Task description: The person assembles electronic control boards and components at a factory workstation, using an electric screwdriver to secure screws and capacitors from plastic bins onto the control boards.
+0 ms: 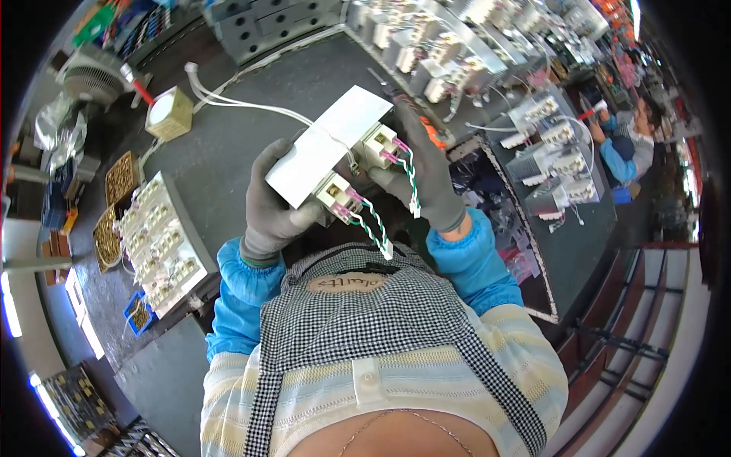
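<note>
Step in hand, by my read: handling or checking a wired unit; left hand [272, 209] closed on the near-left end of the white panel [331, 145], right hand [430, 171] gripping its far-right end; unit sits between them, tilted; next move probably calls for a steady two-hand hold, leads kept free of the fingers; panel is flat, smooth, rectangular, metal or plastic, can't tell; two boxy off-white blocks [335, 194] on its near edge, one by each hand; twisted green-and-white wires [413, 179] hang from pink sleeves, white plugs at the ends; pale flexible cable [251, 104] loops out beyond the left hand; gloves grey, matte; orange-handled tool [434, 133] just past the right hand; farther left of the left hand, tray of similar blocks [164, 244], then bins of small brassy parts [122, 179]; beyond the right hand, crowded rows of metal-and-white assemblies [449, 53].
</note>
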Demonstrator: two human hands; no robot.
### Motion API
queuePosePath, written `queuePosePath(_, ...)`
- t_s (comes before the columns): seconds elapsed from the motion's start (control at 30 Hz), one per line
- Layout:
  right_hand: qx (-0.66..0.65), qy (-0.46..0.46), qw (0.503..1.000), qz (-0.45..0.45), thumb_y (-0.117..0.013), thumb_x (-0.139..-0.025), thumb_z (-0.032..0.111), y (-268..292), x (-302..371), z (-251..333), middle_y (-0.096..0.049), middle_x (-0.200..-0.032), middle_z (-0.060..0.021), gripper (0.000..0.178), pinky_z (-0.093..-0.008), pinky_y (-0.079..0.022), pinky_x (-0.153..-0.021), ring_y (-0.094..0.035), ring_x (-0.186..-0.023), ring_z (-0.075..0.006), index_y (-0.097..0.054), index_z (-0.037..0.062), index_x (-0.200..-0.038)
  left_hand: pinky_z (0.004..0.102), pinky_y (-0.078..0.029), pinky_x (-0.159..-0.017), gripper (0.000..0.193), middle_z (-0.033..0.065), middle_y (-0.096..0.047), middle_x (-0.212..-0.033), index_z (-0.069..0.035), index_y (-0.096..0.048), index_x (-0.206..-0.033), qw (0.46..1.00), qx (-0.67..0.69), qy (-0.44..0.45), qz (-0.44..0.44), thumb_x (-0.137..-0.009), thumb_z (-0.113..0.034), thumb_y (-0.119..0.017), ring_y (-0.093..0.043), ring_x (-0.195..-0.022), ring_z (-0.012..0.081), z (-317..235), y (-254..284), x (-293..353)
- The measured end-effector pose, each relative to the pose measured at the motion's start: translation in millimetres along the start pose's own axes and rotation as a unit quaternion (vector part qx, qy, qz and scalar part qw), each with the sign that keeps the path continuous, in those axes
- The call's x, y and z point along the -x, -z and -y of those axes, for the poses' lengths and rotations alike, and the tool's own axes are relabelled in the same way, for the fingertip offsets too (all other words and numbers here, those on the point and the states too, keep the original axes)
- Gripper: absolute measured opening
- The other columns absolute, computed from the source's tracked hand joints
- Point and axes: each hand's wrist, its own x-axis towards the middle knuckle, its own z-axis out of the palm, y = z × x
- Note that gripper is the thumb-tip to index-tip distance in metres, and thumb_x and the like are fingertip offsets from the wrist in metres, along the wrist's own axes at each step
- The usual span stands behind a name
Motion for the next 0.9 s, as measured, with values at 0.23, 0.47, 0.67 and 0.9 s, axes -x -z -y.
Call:
queuePosePath(0.23,0.083,-0.056,0.977,-0.191,-0.077,-0.078,-0.002,134,95,-20,-0.052,-0.153,-0.0275,0.088,-0.0422,-0.042,-0.117,-0.053,-0.143,-0.0384,-0.039,-0.0069,-0.157,0.0453,-0.043,-0.116,0.106,0.0202,-0.05,-0.154,-0.001,-0.027,-0.16,0.978,-0.041,0.018,0.202,-0.079,-0.017,-0.094,-0.053,-0.141,0.0317,81,-139,-54)
queuePosePath(0.47,0.142,-0.21,0.888,-0.383,-0.069,-0.091,0.005,279,219,-21,-0.064,-0.136,-0.018,0.065,-0.0381,-0.053,-0.103,-0.065,-0.123,-0.027,-0.045,-0.002,-0.15,0.0363,-0.058,-0.098,0.092,0.0159,-0.072,-0.127,0.001,-0.052,-0.145,0.899,-0.167,0.057,0.4,-0.071,-0.023,-0.1,-0.072,-0.115,0.022,145,-355,-80)
queuePosePath(0.67,0.137,-0.362,0.741,-0.549,-0.048,-0.076,-0.015,375,341,-59,-0.06,-0.14,-0.0153,0.082,-0.0343,-0.053,-0.104,-0.063,-0.124,-0.0241,-0.04,-0.0014,-0.157,0.0379,-0.056,-0.099,0.087,0.0178,-0.072,-0.125,-0.001,-0.051,-0.146,0.846,-0.114,0.144,0.501,-0.075,-0.027,-0.095,-0.071,-0.119,0.0266,216,-510,-64)
queuePosePath(0.9,-0.16,-0.239,0.795,-0.535,-0.052,-0.084,-0.006,457,405,-144,-0.061,-0.14,-0.0164,0.067,-0.036,-0.055,-0.102,-0.063,-0.124,-0.0263,-0.048,-0.0003,-0.151,0.0455,-0.056,-0.097,0.071,0.024,-0.067,-0.13,-0.002,-0.049,-0.149,0.853,-0.204,-0.043,0.479,-0.092,-0.031,-0.078,-0.068,-0.118,0.0388,323,-558,-39)
